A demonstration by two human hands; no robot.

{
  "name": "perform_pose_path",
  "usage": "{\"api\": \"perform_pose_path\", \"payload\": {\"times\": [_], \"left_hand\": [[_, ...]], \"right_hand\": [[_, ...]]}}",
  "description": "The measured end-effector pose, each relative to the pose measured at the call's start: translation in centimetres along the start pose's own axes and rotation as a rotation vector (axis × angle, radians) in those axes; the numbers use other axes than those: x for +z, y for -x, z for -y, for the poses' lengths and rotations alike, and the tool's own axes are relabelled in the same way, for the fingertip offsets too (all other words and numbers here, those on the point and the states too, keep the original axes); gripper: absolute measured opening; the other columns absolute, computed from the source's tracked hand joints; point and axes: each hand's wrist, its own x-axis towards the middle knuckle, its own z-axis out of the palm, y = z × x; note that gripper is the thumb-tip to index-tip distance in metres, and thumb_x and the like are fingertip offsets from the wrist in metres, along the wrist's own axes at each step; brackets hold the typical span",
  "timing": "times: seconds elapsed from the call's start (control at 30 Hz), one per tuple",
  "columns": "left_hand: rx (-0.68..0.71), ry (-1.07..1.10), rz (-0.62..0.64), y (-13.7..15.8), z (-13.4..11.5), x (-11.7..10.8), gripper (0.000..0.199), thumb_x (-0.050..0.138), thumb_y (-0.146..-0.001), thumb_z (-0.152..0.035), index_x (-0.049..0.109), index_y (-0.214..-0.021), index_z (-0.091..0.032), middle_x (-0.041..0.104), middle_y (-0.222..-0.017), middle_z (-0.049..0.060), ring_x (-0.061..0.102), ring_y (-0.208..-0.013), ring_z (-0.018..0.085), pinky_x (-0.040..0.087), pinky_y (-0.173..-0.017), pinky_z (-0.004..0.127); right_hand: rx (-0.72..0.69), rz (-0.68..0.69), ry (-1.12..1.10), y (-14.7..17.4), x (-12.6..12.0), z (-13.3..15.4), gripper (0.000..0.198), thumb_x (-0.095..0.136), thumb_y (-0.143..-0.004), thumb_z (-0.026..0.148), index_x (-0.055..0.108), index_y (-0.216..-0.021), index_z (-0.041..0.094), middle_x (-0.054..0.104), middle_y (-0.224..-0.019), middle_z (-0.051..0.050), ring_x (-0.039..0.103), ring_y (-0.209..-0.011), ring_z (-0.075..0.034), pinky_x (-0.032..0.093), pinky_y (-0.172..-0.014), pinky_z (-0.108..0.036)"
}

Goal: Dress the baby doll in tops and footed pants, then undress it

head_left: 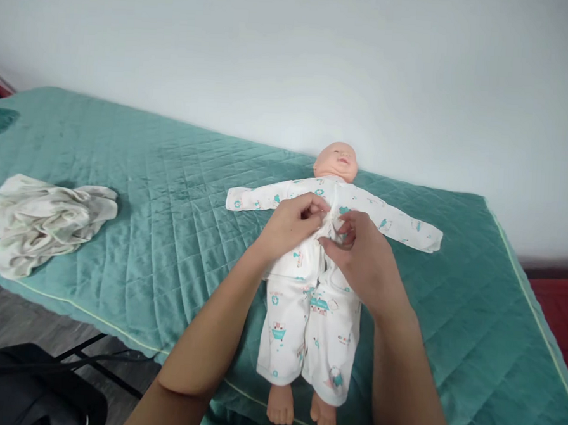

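A baby doll lies on its back on a teal quilted table cover, its head towards the far wall and its bare feet near the close edge. It wears a white printed sleepsuit with small teal pictures, the sleeves spread out to left and right.

Both of the person's hands meet at the middle of the doll's chest. The left hand pinches the left edge of the suit's front opening between thumb and fingers. The right hand pinches the right edge of the same opening, its fingers curled in and touching the cloth just beside the left hand. Whether a snap or button is between the fingertips cannot be told.

Well apart, at the left end of the table, lies a crumpled pale cloth. Near the lower left corner, below the table edge, a dark bag rests on the floor.
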Motion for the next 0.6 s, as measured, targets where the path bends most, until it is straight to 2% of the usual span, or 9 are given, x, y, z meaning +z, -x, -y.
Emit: {"api": "perform_pose_path", "payload": {"times": [0.13,0.23,0.37,0.47,0.6], "left_hand": [[-0.019,0.015,0.188,0.5,-0.4,-1.5,0.016,0.061,-0.088,-0.032,0.066,-0.089,-0.018,0.055,-0.07,-0.002,0.05,-0.063,0.009,0.039,-0.059,0.023],[-0.029,-0.06,0.359,0.8,-0.8,-2.5,0.022,0.068,-0.085,-0.039,0.069,-0.084,-0.017,0.06,-0.069,-0.001,0.05,-0.062,0.009,0.038,-0.056,0.022],[-0.015,-0.136,0.416,0.7,-0.9,-3.0,0.016,0.072,-0.081,-0.033,0.07,-0.081,-0.017,0.064,-0.075,0.0,0.053,-0.065,0.01,0.041,-0.057,0.021],[0.03,-0.16,0.42,0.7,-0.9,-3.1,0.013,0.068,-0.083,-0.029,0.068,-0.077,-0.017,0.065,-0.078,0.0,0.053,-0.066,0.009,0.041,-0.058,0.021],[0.01,-0.064,0.476,0.8,-1.0,-3.0,0.02,0.064,-0.089,-0.036,0.065,-0.082,-0.017,0.061,-0.065,-0.001,0.053,-0.058,0.009,0.039,-0.052,0.02]], "right_hand": [[0.007,0.043,0.271,1.3,-0.6,1.1,0.022,0.069,-0.083,0.034,0.05,-0.084,0.023,0.059,-0.082,-0.003,0.049,-0.065,-0.017,0.028,-0.057,-0.029],[-0.027,0.084,0.306,1.5,-1.0,1.2,0.019,0.061,-0.087,0.027,0.047,-0.077,0.023,0.057,-0.075,-0.002,0.044,-0.06,-0.015,0.026,-0.055,-0.029],[-0.061,0.174,0.168,0.9,-2.1,0.5,0.025,0.06,-0.089,0.029,0.048,-0.069,0.023,0.057,-0.066,0.0,0.046,-0.058,-0.015,0.03,-0.054,-0.029],[0.017,0.246,0.04,0.5,-2.8,0.0,0.032,0.063,-0.089,0.034,0.05,-0.063,0.023,0.056,-0.057,0.002,0.046,-0.053,-0.013,0.03,-0.05,-0.028],[0.112,0.347,-0.234,0.1,-3.0,-0.3,0.034,0.064,-0.09,0.044,0.057,-0.066,0.022,0.058,-0.054,0.003,0.052,-0.051,-0.012,0.038,-0.05,-0.026]]}}
